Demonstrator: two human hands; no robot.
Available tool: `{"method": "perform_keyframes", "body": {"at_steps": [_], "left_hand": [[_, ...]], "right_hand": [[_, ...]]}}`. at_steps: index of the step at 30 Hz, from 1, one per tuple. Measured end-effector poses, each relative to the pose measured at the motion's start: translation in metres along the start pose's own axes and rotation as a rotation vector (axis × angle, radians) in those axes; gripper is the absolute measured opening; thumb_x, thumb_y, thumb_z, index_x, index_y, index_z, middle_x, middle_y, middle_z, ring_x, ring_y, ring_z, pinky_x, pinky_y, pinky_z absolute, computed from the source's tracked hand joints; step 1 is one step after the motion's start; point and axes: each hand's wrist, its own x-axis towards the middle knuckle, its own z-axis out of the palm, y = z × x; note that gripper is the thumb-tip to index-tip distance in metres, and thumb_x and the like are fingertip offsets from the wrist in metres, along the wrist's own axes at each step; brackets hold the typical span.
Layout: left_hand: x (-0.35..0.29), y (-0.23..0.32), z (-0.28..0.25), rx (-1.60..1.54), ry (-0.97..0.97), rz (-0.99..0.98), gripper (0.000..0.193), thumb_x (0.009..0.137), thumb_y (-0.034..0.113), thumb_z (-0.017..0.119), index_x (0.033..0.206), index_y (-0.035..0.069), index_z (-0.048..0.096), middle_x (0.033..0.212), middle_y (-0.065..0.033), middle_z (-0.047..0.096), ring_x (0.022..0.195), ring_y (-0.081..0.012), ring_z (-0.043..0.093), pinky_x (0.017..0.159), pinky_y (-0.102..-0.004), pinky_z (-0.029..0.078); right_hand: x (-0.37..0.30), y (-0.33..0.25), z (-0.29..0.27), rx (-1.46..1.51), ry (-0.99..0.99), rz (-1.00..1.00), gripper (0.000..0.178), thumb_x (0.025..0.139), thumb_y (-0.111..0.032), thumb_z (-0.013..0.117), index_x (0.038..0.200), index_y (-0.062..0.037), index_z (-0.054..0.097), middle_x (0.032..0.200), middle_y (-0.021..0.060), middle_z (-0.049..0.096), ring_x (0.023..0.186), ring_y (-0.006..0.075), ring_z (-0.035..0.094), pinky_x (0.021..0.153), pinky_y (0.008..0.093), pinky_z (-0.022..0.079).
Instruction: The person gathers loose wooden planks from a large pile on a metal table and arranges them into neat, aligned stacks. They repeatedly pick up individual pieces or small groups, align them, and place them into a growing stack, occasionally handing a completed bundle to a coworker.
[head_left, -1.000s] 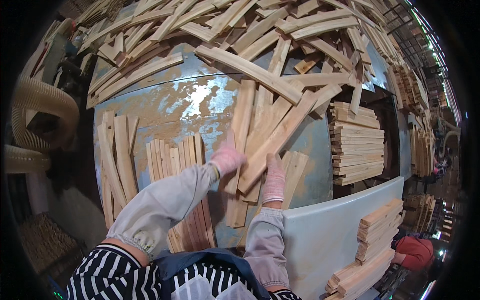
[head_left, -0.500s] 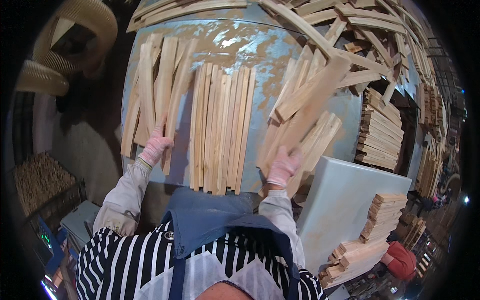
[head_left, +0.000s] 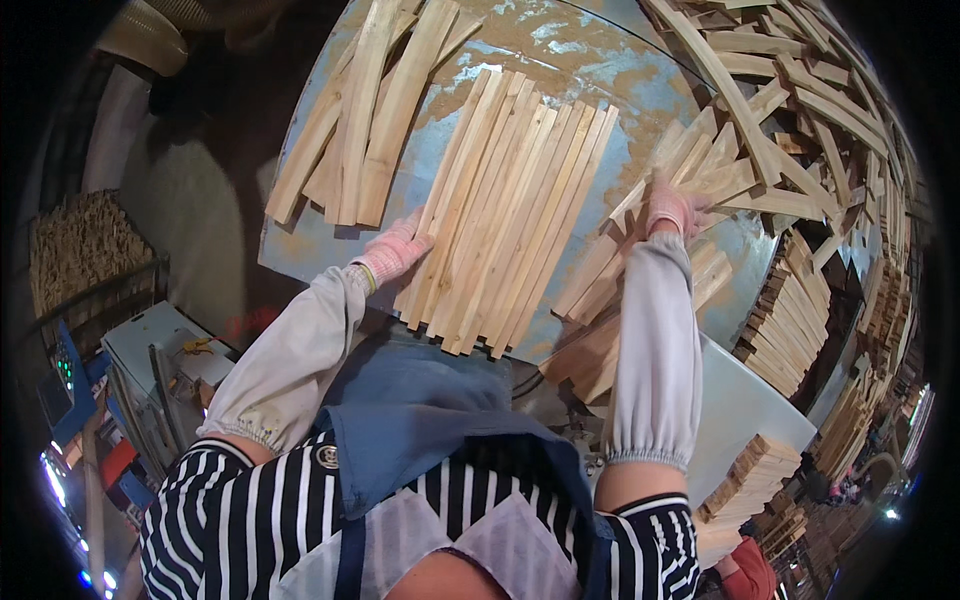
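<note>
My left hand point(head_left: 396, 248), in a pink-and-white knit glove, rests against the left side of a row of wooden strips point(head_left: 500, 215). Its fingers are stretched out along the outermost strip. The strips lie side by side, lengthwise away from me, with slightly uneven ends. To the right, my right hand point(head_left: 672, 205), gloved alike, is open over a loose pile of wooden strips point(head_left: 597, 270), touching or just above them. Its fingers are partly apart, and what lies under the palm is hidden. Several crossed strips point(head_left: 365, 120) lie beyond my left hand.
A sawdust-covered blue-grey tabletop point(head_left: 420, 165) carries the wood. A tangled heap of strips point(head_left: 790, 90) fills the far right. Stacked strips point(head_left: 785, 320) stand beside the table, near a pale panel point(head_left: 735, 390). A person's red sleeve point(head_left: 748, 572) shows at lower right.
My left hand has come from the left pile to the row's left side. My right hand has moved farther away, off the blurred plank it held. The whole view has turned.
</note>
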Motion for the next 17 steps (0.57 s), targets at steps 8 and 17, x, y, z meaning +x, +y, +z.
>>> {"method": "perform_keyframes", "body": {"at_steps": [8, 17], "left_hand": [[0.002, 0.007, 0.026, 0.034, 0.265, 0.122, 0.083, 0.097, 0.047, 0.058, 0.164, 0.006, 0.031, 0.153, -0.0249, 0.051, 0.141, -0.0426, 0.049, 0.120, -0.0465, 0.038], [-0.005, 0.147, 0.065, -0.098, -0.174, 0.551, 0.090, 0.094, 0.041, 0.068, 0.166, 0.009, 0.025, 0.162, -0.0267, 0.042, 0.152, -0.0426, 0.037, 0.129, -0.0506, 0.027]], "right_hand": [[0.000, 0.099, 0.009, 1.051, -0.067, 0.032, 0.093, 0.086, -0.020, 0.082, 0.162, 0.0004, 0.033, 0.156, 0.0238, 0.050, 0.133, 0.0366, 0.056, 0.113, 0.0438, 0.047], [-0.268, 0.153, 0.015, 1.253, -0.430, -0.050, 0.077, 0.099, -0.010, 0.069, 0.165, -0.0030, 0.029, 0.154, 0.0247, 0.051, 0.136, 0.0319, 0.056, 0.111, 0.0491, 0.051]]}}
